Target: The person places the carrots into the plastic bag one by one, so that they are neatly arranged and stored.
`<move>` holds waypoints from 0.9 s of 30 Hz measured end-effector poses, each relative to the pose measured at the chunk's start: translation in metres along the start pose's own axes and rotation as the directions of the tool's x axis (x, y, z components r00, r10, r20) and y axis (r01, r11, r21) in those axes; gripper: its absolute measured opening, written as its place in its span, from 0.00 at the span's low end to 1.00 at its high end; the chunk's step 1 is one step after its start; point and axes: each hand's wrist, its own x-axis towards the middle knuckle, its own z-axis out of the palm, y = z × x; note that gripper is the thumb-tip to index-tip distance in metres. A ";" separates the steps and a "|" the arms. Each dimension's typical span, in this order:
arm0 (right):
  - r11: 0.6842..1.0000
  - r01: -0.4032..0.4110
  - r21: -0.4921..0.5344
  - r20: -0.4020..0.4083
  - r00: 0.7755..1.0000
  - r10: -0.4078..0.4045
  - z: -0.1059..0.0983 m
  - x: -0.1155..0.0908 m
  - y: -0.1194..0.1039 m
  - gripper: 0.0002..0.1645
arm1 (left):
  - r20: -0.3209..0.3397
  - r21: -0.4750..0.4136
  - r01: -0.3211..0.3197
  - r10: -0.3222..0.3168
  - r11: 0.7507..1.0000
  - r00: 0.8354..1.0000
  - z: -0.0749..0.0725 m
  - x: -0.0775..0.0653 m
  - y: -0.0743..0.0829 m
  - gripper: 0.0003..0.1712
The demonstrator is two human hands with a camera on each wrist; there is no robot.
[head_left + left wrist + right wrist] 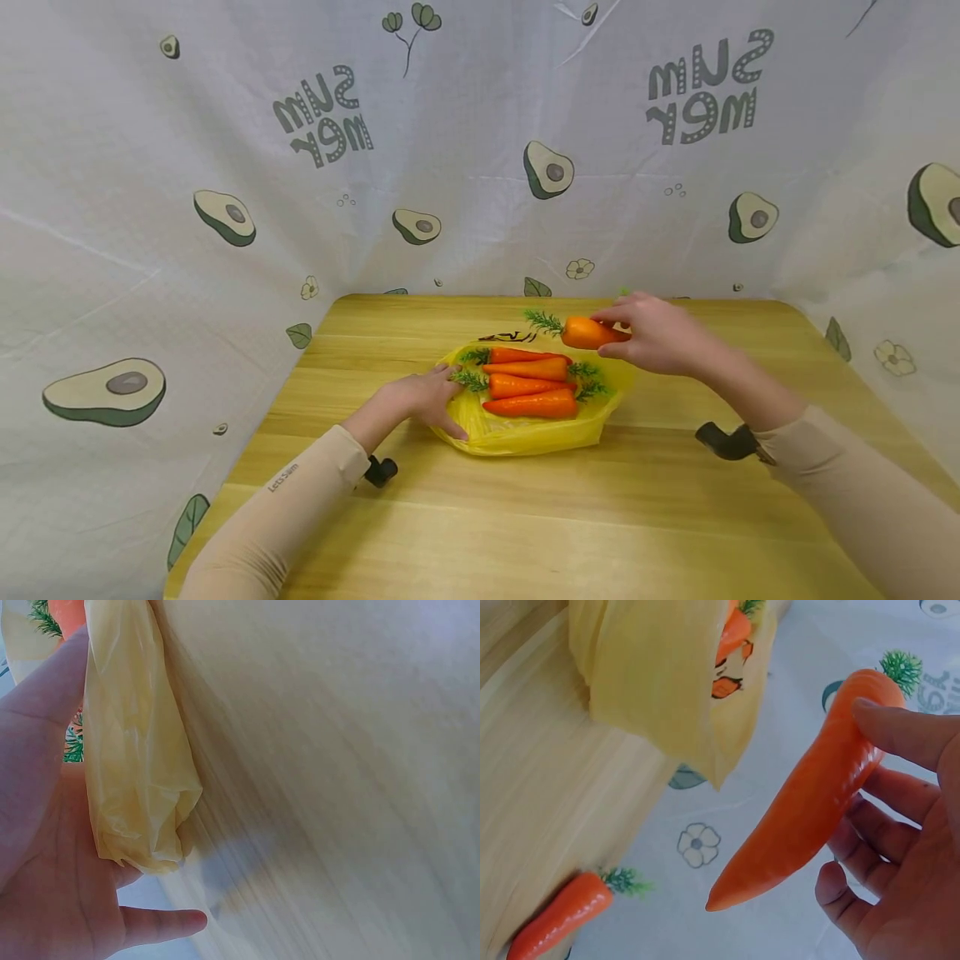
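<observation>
My right hand (660,333) holds an orange toy carrot (802,795) with a green leafy top, raised at the right end of a yellow plastic bag (517,443). The thumb and fingers pinch its thick end, its tip pointing free in the right wrist view. Several more carrots (534,405) lie side by side in the bag's wide mouth, tops facing both ways. My left hand (426,398) rests at the bag's left rim, thumb and fingers spread. In the left wrist view the yellow film covers part of its fingers, and the little finger sticks out straight.
Another carrot (562,915) lies on the wooden table (525,533) near its far edge, mostly hidden behind my right hand in the head view. A white curtain (480,108) with avocado prints hangs behind the table and along its sides.
</observation>
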 end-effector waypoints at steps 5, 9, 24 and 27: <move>0.999 0.045 -0.002 -0.002 0.999 -0.045 0.005 0.002 -0.011 0.28 | 0.008 -0.006 0.001 -0.001 1.000 1.000 0.000 -0.001 0.001 0.59; 0.998 0.066 -0.011 -0.002 0.998 -0.066 0.008 0.005 -0.020 0.28 | 0.011 -0.010 -0.002 0.002 1.000 1.000 0.000 -0.001 0.001 0.59; 0.986 0.167 -0.005 0.062 0.984 -0.166 0.027 0.022 -0.053 0.27 | 0.009 -0.002 -0.002 0.002 1.000 1.000 -0.001 -0.001 0.001 0.59; 0.984 0.177 0.006 0.077 0.981 -0.177 0.032 0.026 -0.061 0.28 | 0.007 -0.002 -0.004 0.004 1.000 1.000 0.000 -0.001 0.001 0.59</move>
